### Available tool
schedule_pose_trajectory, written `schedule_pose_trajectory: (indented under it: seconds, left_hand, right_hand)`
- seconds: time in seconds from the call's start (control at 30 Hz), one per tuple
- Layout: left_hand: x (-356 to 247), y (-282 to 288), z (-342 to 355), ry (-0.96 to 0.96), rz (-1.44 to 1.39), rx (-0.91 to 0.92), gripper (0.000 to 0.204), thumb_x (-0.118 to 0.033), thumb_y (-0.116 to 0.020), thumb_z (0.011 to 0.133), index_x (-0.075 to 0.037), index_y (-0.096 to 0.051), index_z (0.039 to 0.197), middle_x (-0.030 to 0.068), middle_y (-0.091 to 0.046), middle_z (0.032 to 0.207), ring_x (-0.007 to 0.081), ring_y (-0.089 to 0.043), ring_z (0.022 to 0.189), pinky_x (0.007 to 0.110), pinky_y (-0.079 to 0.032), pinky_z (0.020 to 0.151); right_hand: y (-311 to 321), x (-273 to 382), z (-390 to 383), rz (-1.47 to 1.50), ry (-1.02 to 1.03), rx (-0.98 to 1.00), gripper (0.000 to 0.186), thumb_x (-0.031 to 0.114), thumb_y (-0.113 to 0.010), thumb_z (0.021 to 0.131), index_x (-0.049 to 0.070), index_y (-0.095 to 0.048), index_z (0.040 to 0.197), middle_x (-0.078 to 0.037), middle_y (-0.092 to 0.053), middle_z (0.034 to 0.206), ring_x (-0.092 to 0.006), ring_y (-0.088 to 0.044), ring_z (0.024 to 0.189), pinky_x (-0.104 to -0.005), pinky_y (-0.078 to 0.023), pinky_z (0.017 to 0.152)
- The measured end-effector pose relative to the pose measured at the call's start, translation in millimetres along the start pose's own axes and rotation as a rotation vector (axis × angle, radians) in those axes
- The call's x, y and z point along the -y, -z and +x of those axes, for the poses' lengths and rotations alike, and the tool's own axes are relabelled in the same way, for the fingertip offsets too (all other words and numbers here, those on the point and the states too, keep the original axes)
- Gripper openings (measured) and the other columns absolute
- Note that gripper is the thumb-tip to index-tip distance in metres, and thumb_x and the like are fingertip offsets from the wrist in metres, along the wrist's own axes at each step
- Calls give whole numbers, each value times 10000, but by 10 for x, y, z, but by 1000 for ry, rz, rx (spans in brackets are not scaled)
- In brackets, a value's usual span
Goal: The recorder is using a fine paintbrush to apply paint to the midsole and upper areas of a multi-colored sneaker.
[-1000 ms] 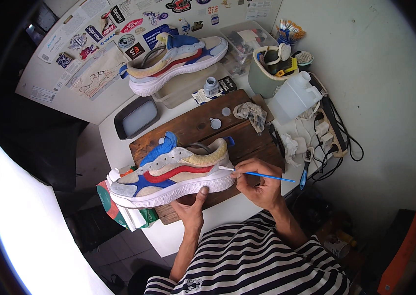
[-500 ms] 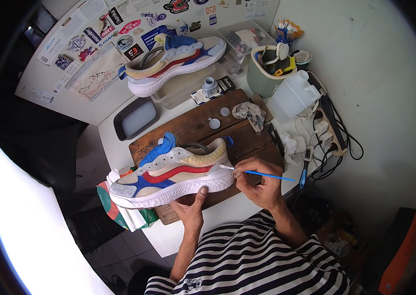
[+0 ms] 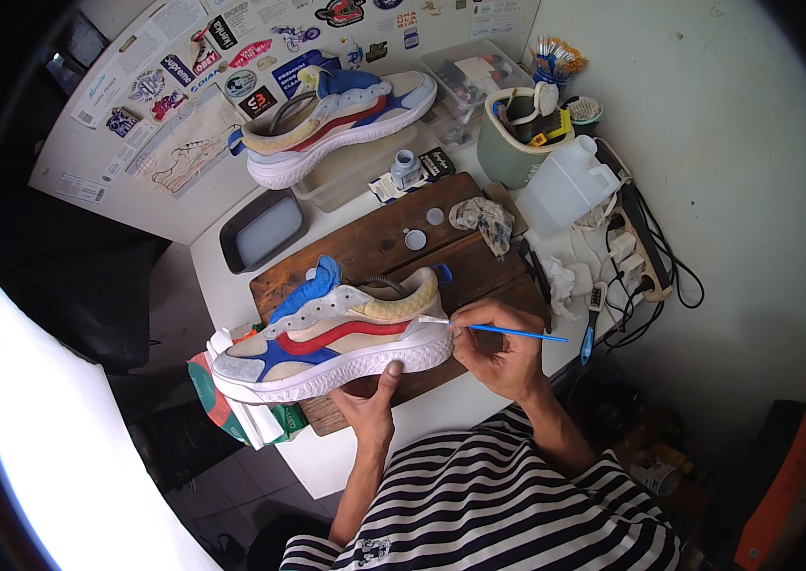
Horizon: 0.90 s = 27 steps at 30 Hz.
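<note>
A multicoloured sneaker (image 3: 327, 333) with a white sole, red stripe and blue panels is held up over the wooden board (image 3: 460, 257), toe to the left. My left hand (image 3: 369, 404) grips it from below, thumb against the side of the sole. In my right hand (image 3: 503, 350) a thin blue paintbrush (image 3: 517, 333) is pinched between thumb and fingers. Its tip touches the grey panel near the sneaker's heel. Behind, the matching sneaker (image 3: 336, 124) rests on a clear plastic box (image 3: 336, 181).
An open small paint bottle (image 3: 407, 169), a lid (image 3: 415, 239) and a stained cloth (image 3: 485, 225) are on or by the board. A dark tray (image 3: 265, 231) stands left. At right are a green bin (image 3: 507, 143), a translucent jug (image 3: 569, 186), a brush (image 3: 592, 324) and a cabled power strip (image 3: 646, 257).
My right hand and the paintbrush have shifted slightly left, bringing the tip a little further along the heel panel. The sneaker and my left hand stay put.
</note>
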<state>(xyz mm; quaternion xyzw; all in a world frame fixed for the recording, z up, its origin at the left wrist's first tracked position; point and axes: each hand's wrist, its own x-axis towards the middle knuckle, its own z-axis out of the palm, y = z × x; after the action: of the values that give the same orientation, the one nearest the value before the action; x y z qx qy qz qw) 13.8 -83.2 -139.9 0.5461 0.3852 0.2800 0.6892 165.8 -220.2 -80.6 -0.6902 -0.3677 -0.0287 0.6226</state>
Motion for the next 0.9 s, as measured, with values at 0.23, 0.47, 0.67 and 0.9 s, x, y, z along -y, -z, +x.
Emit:
schedule_pose_trajectory:
  seconds: [0.23, 0.47, 0.67, 0.9]
  left_hand:
    - [-37, -8, 20, -11, -43, 60, 728, -159, -918, 810, 79, -470, 1333, 177, -586, 1291, 257, -575, 1195, 387, -425, 1089]
    - [-44, -10, -11, 3, -21, 13, 700, -146, -911, 814, 79, -484, 1321, 170, -596, 1279, 249, -583, 1183, 375, -437, 1075]
    - [-29, -18, -9, -27, -10, -6, 711, -151, -909, 816, 75, -482, 1337, 171, -598, 1277, 246, -584, 1179, 378, -436, 1074]
    - [-31, -8, -2, -6, -17, 29, 749, -161, -915, 813, 72, -453, 1355, 174, -582, 1295, 255, -571, 1199, 383, -419, 1091]
  right_hand:
    - [-9, 58, 0, 38, -9, -32, 166, -64, -742, 813, 13, -674, 944, -89, -733, 877, -108, -624, 606, -249, -514, 558]
    - [-21, 78, -38, 15, -51, 60, 157, -72, -737, 820, -30, -698, 966, -138, -753, 924, -190, -742, 824, -283, -588, 735]
    - [-12, -57, -73, 50, -63, -70, 144, -52, -735, 832, 7, -672, 947, -88, -736, 895, -101, -633, 640, -243, -521, 581]
    - [-50, 25, -64, 89, -42, -37, 152, -52, -737, 832, 7, -672, 956, -91, -735, 883, -105, -634, 638, -248, -526, 588]
